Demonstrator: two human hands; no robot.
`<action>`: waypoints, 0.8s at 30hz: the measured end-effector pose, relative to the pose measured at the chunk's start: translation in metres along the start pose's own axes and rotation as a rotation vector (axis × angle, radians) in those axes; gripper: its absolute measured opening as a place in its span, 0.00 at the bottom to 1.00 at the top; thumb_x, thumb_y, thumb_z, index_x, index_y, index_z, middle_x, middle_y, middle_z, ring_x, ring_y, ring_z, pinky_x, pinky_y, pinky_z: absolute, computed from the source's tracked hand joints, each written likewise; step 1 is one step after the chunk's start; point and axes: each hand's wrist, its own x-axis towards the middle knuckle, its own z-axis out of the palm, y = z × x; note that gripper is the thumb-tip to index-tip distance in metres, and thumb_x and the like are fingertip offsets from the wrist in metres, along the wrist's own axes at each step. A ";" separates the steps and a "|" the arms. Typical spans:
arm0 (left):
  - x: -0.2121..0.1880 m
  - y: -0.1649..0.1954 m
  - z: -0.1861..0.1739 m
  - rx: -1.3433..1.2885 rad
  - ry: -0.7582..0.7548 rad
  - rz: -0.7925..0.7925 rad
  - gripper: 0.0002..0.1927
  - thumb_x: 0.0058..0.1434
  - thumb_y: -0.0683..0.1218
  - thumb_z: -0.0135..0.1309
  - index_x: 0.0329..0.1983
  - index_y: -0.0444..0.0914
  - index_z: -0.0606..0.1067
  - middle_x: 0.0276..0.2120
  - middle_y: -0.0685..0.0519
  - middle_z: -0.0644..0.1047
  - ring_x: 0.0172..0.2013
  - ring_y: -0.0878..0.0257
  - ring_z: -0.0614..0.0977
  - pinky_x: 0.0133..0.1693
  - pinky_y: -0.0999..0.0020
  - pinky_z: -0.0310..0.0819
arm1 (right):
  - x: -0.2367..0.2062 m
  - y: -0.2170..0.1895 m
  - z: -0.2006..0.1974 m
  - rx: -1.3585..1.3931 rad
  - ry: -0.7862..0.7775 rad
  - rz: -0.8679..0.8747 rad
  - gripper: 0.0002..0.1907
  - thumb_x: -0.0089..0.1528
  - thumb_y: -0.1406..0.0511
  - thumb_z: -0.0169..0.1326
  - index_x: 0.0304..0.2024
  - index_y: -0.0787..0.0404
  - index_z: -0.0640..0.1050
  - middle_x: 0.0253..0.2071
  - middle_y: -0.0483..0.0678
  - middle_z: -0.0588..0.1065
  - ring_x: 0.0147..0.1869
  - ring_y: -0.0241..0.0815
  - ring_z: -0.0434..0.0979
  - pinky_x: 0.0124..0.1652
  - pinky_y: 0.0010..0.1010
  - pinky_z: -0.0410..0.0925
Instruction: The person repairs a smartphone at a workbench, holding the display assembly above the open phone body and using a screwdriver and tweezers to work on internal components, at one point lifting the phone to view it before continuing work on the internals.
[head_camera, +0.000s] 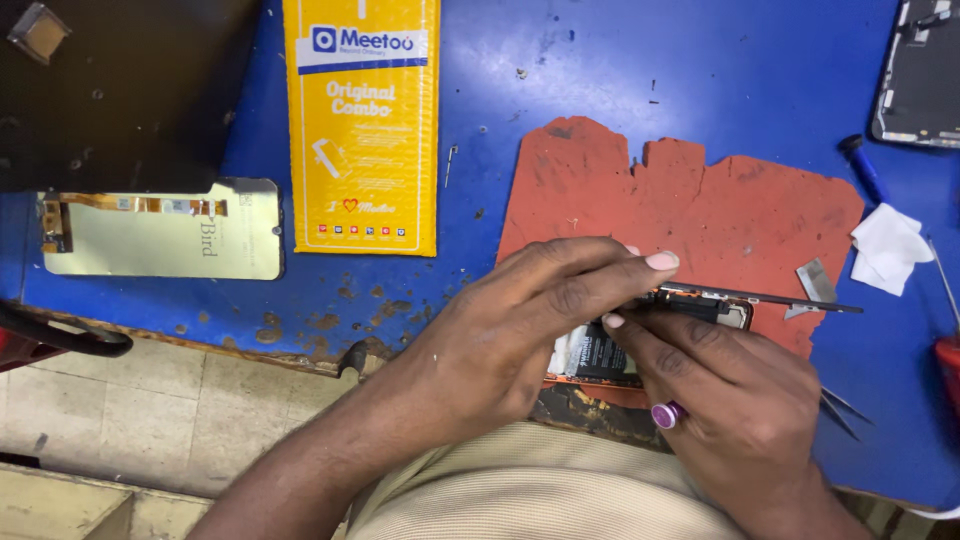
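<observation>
My left hand (520, 320) and my right hand (730, 400) both grip an opened phone (720, 305) held on edge above a torn red mat (700, 200). The phone's thin dark screen edge sticks out to the right, and its black battery (600, 355) shows between my hands. My left thumb and forefinger pinch the upper edge. My right fingers press against the frame from below. A purple ring (668, 414) sits on a right-hand finger. Part of the phone is hidden under both hands.
A yellow padded package (362, 130) lies on the blue table (480, 80). A loose display panel (160, 232) with a flex cable lies at left. Another opened phone (920, 75), a blue screwdriver (864, 168), white tissue (888, 248), tweezers (840, 408) and a small metal blade (815, 282) lie at right.
</observation>
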 end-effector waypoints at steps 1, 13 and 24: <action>0.000 0.002 0.000 0.006 0.009 0.007 0.42 0.55 0.24 0.46 0.72 0.44 0.63 0.62 0.47 0.72 0.64 0.51 0.76 0.65 0.62 0.76 | 0.000 0.000 0.000 -0.012 -0.005 -0.001 0.14 0.56 0.72 0.64 0.45 0.59 0.85 0.43 0.48 0.82 0.41 0.45 0.83 0.38 0.34 0.72; -0.001 0.002 0.002 0.039 0.015 -0.021 0.44 0.54 0.25 0.50 0.73 0.45 0.64 0.61 0.48 0.72 0.63 0.52 0.77 0.64 0.63 0.78 | 0.000 -0.002 -0.002 -0.115 -0.028 -0.063 0.17 0.53 0.72 0.61 0.44 0.59 0.85 0.43 0.48 0.82 0.40 0.43 0.82 0.39 0.35 0.72; 0.002 -0.001 0.012 0.131 0.034 -0.041 0.43 0.56 0.27 0.55 0.74 0.47 0.63 0.64 0.44 0.69 0.61 0.47 0.78 0.57 0.58 0.80 | -0.004 0.000 -0.004 -0.191 -0.064 -0.106 0.18 0.53 0.70 0.59 0.46 0.57 0.85 0.43 0.45 0.82 0.35 0.38 0.79 0.33 0.34 0.69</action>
